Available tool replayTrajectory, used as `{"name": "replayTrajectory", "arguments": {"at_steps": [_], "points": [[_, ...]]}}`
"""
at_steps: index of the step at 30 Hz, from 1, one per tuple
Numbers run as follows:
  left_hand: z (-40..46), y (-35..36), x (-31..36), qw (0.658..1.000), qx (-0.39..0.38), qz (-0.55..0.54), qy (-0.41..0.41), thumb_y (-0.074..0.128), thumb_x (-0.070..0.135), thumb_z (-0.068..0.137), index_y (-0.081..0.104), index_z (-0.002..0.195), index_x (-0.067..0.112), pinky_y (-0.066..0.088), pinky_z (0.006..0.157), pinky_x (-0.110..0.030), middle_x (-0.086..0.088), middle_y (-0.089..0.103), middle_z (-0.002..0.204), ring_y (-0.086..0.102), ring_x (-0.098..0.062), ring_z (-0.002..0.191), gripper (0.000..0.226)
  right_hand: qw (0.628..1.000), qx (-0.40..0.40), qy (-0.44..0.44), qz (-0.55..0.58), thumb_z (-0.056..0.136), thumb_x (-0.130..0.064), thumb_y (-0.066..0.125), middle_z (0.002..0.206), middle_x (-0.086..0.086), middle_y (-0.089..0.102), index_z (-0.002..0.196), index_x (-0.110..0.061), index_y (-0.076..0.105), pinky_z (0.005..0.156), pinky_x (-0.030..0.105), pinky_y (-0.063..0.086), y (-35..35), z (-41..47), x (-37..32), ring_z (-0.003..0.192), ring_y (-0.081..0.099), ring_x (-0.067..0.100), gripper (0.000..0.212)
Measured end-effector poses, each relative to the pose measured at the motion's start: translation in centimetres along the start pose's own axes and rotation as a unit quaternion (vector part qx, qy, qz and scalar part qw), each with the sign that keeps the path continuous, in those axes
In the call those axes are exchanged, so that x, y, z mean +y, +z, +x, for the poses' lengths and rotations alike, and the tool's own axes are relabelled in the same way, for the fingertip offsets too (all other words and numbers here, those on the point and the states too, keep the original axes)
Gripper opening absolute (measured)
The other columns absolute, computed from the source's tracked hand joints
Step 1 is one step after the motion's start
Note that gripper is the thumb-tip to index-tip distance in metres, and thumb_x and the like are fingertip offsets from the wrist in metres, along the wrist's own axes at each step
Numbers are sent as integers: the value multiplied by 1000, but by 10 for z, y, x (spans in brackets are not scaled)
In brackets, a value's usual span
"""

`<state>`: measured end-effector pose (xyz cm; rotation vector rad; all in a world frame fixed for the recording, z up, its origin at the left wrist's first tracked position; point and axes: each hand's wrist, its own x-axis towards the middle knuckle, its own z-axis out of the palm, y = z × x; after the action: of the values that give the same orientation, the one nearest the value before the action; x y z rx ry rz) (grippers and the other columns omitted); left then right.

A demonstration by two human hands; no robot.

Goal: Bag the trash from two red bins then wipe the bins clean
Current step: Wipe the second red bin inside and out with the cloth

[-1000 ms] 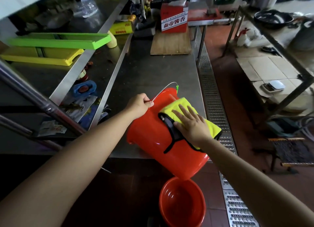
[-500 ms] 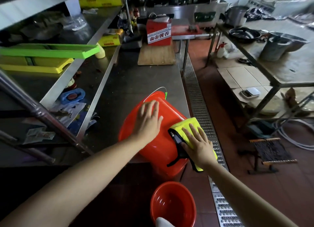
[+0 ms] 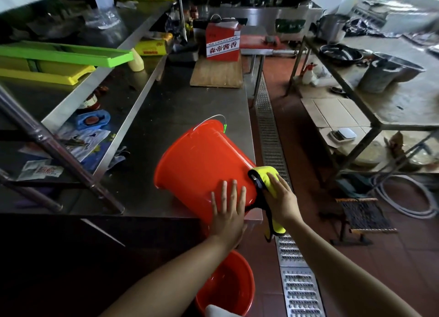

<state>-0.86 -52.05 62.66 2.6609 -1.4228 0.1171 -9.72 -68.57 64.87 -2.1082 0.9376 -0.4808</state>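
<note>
A red bin (image 3: 199, 164) lies on its side at the near right corner of the steel table (image 3: 185, 103), its base end toward me and its wire handle at the far end. My left hand (image 3: 229, 210) lies flat on the bin's near end, fingers spread. My right hand (image 3: 281, 201) presses a yellow cloth (image 3: 267, 175) with black trim against the bin's right side. A second red bin (image 3: 228, 286) stands upright on the floor below the table edge, something white showing at its near rim.
A wooden board (image 3: 217, 75) and a red box (image 3: 222, 42) sit at the table's far end. Shelves on the left hold green and yellow trays (image 3: 59, 55) and clutter. A floor drain grate (image 3: 273, 138) runs along the right of the table; a metal rack (image 3: 380, 98) stands further right.
My left hand slid from the bin's rim down to its near end. My right hand dragged the cloth toward the bin's base and right side. The bin turned a little.
</note>
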Motion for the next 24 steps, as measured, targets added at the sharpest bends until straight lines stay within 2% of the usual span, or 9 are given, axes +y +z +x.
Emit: {"name": "replayTrajectory", "arguments": {"at_steps": [4,8,11,14,20,22,24], "points": [[6,2,4,999,-3,29,-36,68,41,84,15,156,19,16,103,-77,-18,-1,162,-4,-49,145,92,999,1,46,2,94,-30,68,158,3,38,147,-25,50,108,24,31,-12,-4,21,143,39,21,56],[17,-5,9,997,-39,23,-69,71,39,83,-8,154,36,19,100,-79,-21,-21,158,-23,-56,138,106,998,8,59,-28,95,-30,66,158,6,38,148,-26,49,106,28,35,-19,-16,43,142,40,26,56],[23,-8,9,996,-55,26,-67,73,39,81,-15,152,39,23,101,-78,-19,-29,156,-29,-54,136,113,997,15,53,-48,94,-25,67,155,11,41,146,-24,50,103,37,41,-20,-21,55,136,46,33,55],[38,-17,0,995,-80,29,-48,75,37,80,-17,149,43,26,103,-74,-13,-36,154,-34,-51,135,115,999,-8,24,-46,94,-26,66,157,9,39,148,-27,48,106,38,40,-16,-24,55,141,41,30,58],[84,-65,-8,990,-139,-7,-21,75,38,79,-5,149,49,29,105,-71,-4,-27,158,-24,-50,140,107,1000,9,12,27,94,-28,67,160,7,34,149,-26,46,110,25,29,2,-15,23,146,34,22,59],[99,-88,-15,985,-167,-41,-32,76,39,76,-3,148,53,28,103,-73,-1,-23,160,-21,-48,142,107,998,38,3,44,94,-24,67,160,12,33,149,-23,47,115,31,30,6,-10,8,145,35,28,58],[116,-114,-25,980,-180,-73,-35,76,44,72,1,149,52,26,109,-67,-4,-15,162,-13,-51,143,108,998,57,-20,34,94,-25,67,161,12,31,148,-25,48,116,41,33,4,-1,-7,142,36,34,57]]}}
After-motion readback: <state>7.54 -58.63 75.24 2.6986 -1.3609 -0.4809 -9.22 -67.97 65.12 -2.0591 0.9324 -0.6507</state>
